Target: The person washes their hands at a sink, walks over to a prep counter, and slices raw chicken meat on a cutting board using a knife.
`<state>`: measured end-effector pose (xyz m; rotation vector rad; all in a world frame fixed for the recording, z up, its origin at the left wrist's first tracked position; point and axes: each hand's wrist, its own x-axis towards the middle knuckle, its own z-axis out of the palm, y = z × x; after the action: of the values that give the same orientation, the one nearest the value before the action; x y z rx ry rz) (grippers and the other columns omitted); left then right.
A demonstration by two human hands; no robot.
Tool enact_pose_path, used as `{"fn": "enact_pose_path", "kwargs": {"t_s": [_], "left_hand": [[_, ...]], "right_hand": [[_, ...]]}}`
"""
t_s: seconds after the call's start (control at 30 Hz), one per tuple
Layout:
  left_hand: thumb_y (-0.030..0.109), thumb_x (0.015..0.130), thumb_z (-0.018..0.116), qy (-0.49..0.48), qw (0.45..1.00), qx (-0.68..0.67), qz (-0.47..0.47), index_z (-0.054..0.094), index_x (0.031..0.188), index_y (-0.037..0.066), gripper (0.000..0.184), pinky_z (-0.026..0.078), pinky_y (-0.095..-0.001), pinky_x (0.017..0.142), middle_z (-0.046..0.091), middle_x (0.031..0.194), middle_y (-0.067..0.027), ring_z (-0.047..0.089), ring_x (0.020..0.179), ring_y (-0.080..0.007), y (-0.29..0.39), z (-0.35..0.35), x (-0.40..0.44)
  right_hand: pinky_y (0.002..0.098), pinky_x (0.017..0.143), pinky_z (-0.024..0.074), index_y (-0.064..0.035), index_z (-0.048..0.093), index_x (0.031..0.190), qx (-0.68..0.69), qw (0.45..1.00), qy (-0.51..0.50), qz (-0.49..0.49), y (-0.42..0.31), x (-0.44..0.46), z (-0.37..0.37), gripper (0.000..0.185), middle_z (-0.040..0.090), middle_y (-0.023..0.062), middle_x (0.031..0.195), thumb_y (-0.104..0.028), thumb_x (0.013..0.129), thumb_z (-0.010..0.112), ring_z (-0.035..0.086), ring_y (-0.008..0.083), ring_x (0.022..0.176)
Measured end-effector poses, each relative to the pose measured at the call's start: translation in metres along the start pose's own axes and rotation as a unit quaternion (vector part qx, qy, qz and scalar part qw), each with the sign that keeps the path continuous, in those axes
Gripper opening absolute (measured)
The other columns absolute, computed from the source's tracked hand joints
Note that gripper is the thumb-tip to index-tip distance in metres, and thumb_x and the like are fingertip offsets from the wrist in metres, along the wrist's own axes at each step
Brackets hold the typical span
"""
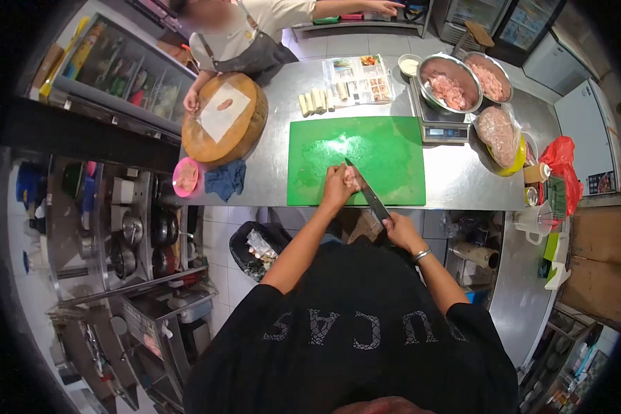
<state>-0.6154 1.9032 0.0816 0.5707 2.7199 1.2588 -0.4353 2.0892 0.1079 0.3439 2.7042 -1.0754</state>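
Note:
A wet green cutting board (314,159) lies on the steel table in front of me. Near its front edge, my left hand (335,190) is closed on a piece of raw pale-pink meat (352,179), holding it against the board. My right hand (401,232) grips a large knife (371,195) by its handle, just past the board's front edge. The blade points forward and left, right beside the meat; whether it touches the meat I cannot tell. My fingers partly cover the meat.
A co-worker (245,38) stands across the table at a round wooden block (252,124). A steel bowl of meat (470,76) sits on a scale (443,133). Bagged meat (497,131) lies right, a blue cloth (225,181) left. A bin (240,252) stands below.

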Motion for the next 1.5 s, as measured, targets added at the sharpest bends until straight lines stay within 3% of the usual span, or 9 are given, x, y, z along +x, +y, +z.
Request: {"fn": "enact_pose_path", "kwargs": {"t_s": [0.23,0.4,0.47,0.67,0.8,0.87,0.93,1.1,1.5], "left_hand": [[0.012,0.07,0.087,-0.011,0.997,-0.075,-0.009,0.065,0.128,0.004,0.062,0.056,-0.037,0.082,0.062,0.108,-0.0168,0.065,0.095,-0.0297,0.0,-0.004,0.021],[0.018,0.075,0.085,0.03,0.988,-0.106,0.108,0.07,0.12,0.006,0.049,0.054,-0.0391,0.085,0.066,0.104,-0.0155,0.066,0.099,-0.0301,0.094,-0.022,0.088],[0.026,0.076,0.084,0.063,0.969,-0.113,0.21,0.07,0.118,0.007,0.048,0.054,-0.0394,0.084,0.067,0.102,-0.0156,0.066,0.097,-0.0297,0.144,-0.02,0.134],[0.033,0.08,0.079,-0.054,0.965,-0.102,0.235,0.065,0.128,0.004,0.058,0.054,-0.0408,0.088,0.069,0.112,-0.0186,0.067,0.101,-0.0303,0.268,-0.012,0.227],[0.034,0.081,0.078,0.037,0.953,-0.104,0.283,0.066,0.126,0.004,0.055,0.053,-0.0409,0.089,0.069,0.114,-0.0176,0.067,0.102,-0.0316,0.256,0.009,0.233],[0.034,0.084,0.076,0.022,0.955,-0.086,0.282,0.067,0.121,0.004,0.049,0.053,-0.041,0.089,0.069,0.114,-0.0168,0.066,0.101,-0.0329,0.21,0.02,0.2],[0.031,0.088,0.073,0.039,0.948,-0.037,0.315,0.069,0.115,0.004,0.039,0.053,-0.0415,0.088,0.069,0.113,-0.0166,0.066,0.099,-0.0341,0.161,0.013,0.153],[0.028,0.089,0.072,0.065,0.997,-0.017,0.03,0.072,0.107,0.003,0.031,0.05,-0.0425,0.093,0.07,0.109,-0.0177,0.065,0.103,-0.0362,0.04,-0.042,0.005],[0.029,0.089,0.072,0.344,0.819,0.126,-0.443,0.072,0.111,0.001,0.035,0.053,-0.0403,0.088,0.071,0.108,-0.019,0.069,0.098,-0.0323,-0.099,-0.154,-0.446]], "right_hand": [[0.0435,0.068,0.0487,0.0009,0.064,0.103,0.124,0.992,0.017,0.034,-0.012,0.017,0.022,0.028,0.065,0.024,0.081,-0.027,0.097,0.061,0.063,0.0381,0.072],[0.0431,0.061,0.0457,0.003,0.06,0.094,0.142,0.979,0.124,0.073,-0.066,-0.012,-0.057,0.031,0.063,0.0217,0.072,-0.028,0.098,0.06,0.059,0.0358,0.063],[0.0504,0.065,0.0487,0.0027,0.061,0.095,0.154,0.961,0.211,0.09,-0.079,-0.029,-0.09,0.028,0.065,0.0279,0.081,-0.025,0.098,0.06,0.063,0.0496,0.079],[0.0412,0.06,0.0493,0.0026,0.063,0.094,0.131,0.922,0.343,0.123,-0.07,-0.09,-0.132,0.028,0.065,0.0228,0.074,-0.025,0.099,0.06,0.068,0.037,0.067],[0.0405,0.062,0.0495,0.0027,0.063,0.096,0.166,0.905,0.359,0.155,-0.015,-0.122,-0.115,0.028,0.067,0.0216,0.076,-0.025,0.099,0.06,0.069,0.0347,0.07],[0.0306,0.048,0.0383,-0.0019,0.057,0.091,0.162,0.904,0.367,0.148,0.027,-0.131,-0.091,0.03,0.05,0.0021,0.06,-0.03,0.103,0.058,0.049,0.0085,0.052],[0.0328,0.05,0.0413,-0.0011,0.058,0.094,0.158,0.921,0.32,0.158,0.043,-0.14,-0.082,0.028,0.055,0.0054,0.064,-0.028,0.102,0.059,0.054,0.0141,0.054],[0.0495,0.082,0.051,0.0036,0.06,0.113,0.016,0.97,0.219,0.106,0.025,-0.114,-0.085,0.024,0.069,0.0254,0.098,-0.013,0.096,0.058,0.065,0.0456,0.091],[0.0515,0.081,0.0483,0.0037,0.06,0.117,-0.111,0.98,0.106,-0.123,0.023,0.105,-0.063,0.032,0.063,0.0267,0.095,-0.004,0.086,0.064,0.06,0.0448,0.091]]}}
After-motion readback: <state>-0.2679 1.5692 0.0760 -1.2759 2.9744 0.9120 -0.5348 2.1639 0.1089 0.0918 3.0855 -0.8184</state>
